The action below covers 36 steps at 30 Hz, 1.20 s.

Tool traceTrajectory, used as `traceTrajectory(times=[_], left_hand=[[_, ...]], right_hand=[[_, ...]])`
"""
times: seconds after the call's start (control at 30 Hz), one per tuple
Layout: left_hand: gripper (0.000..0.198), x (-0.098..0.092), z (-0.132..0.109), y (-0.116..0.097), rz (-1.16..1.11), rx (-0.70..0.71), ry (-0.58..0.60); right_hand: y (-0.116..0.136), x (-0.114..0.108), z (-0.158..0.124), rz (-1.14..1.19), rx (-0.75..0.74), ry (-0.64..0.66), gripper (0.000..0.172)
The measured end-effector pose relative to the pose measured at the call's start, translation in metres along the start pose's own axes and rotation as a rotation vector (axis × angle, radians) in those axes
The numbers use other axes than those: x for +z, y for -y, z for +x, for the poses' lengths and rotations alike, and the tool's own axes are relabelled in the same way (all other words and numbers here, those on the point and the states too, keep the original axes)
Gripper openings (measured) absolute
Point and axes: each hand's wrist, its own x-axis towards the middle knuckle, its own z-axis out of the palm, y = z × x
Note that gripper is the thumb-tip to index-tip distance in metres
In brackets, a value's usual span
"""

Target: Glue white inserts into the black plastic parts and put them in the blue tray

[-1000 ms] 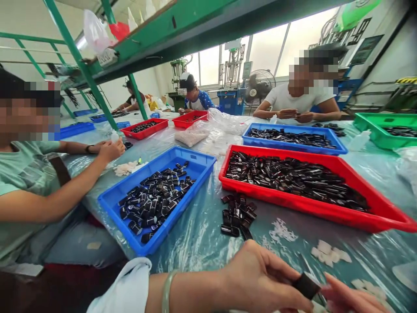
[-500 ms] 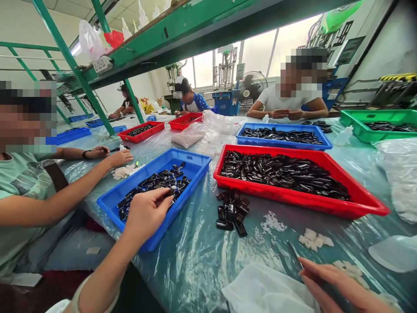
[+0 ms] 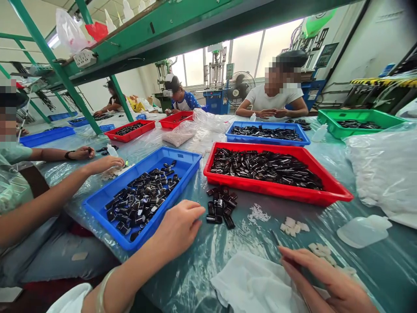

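My left hand (image 3: 183,227) is between the blue tray (image 3: 97,214) and a small pile of glossy black pieces (image 3: 222,206) on the table. Its thumb and fingers are apart, and nothing shows in them. Many similar black pieces (image 3: 140,198) lie in that tray, several with pale ends. At the lower right, my right hand (image 3: 325,278) is closed on a thin metal tool, apparently tweezers (image 3: 275,238), tip pointing away from me. A white cloth (image 3: 250,282) lies beside this hand. Small white pads (image 3: 293,227) and thin white scraps (image 3: 258,214) lie beyond it.
A red tray (image 3: 276,194) heaped with black pieces stands ahead, with another blue tray (image 3: 302,142) behind. A translucent bottle (image 3: 363,231) lies at right near a bulky plastic bag (image 3: 384,169). A co-worker's arm (image 3: 61,191) reaches in from the left. A green shelf (image 3: 156,39) crosses overhead.
My left hand has left the blue tray and let go of the black piece, moving right towards the small pile. My right hand keeps its tool. The view has shifted slightly.
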Motion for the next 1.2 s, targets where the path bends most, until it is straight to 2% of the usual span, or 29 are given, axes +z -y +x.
traceTrajectory(times=[0.07, 0.23, 0.4, 0.5, 0.6, 0.7, 0.77, 0.83, 0.93, 1.03, 1.2], left_hand=[[0.025, 0.008, 0.01, -0.011, 0.025, 0.033, 0.073], [0.03, 0.023, 0.027, -0.02, 0.105, 0.035, 0.145], [0.032, 0.023, 0.026, -0.027, 0.089, 0.078, 0.179], [0.024, 0.014, 0.024, -0.04, -0.02, 0.158, 0.216], [0.022, 0.004, 0.028, -0.056, -0.267, 0.244, 0.281], [0.02, -0.001, 0.037, -0.069, -0.513, 0.268, 0.377], [0.019, 0.002, 0.044, -0.073, -0.74, 0.197, 0.469], [0.017, 0.01, 0.049, -0.074, -1.017, 0.054, 0.542], [0.023, 0.027, 0.053, -0.074, -1.356, -0.164, 0.564], [0.026, 0.04, 0.052, -0.076, -1.483, -0.261, 0.547], [0.03, 0.048, 0.048, -0.081, -1.537, -0.302, 0.561]], right_hand=[[0.0, -0.002, -0.001, 0.003, -0.008, 0.005, 0.019], [0.004, -0.004, -0.001, 0.024, -0.005, 0.006, 0.017], [0.014, -0.005, 0.001, 0.071, 0.024, 0.015, 0.016], [0.024, -0.008, 0.005, 0.132, 0.038, 0.036, 0.019], [0.032, -0.011, 0.009, 0.202, 0.012, 0.055, 0.027], [0.035, -0.014, 0.011, 0.27, 0.042, 0.083, 0.029], [0.036, -0.014, 0.01, 0.336, 0.138, 0.111, 0.026], [0.036, -0.014, 0.01, 0.454, 0.326, 0.149, 0.022], [0.037, -0.012, 0.009, 0.756, 0.627, 0.232, 0.018], [0.04, -0.009, 0.01, 1.036, 0.757, 0.281, 0.017], [0.046, -0.003, 0.011, 1.176, 0.902, 0.22, 0.016]])
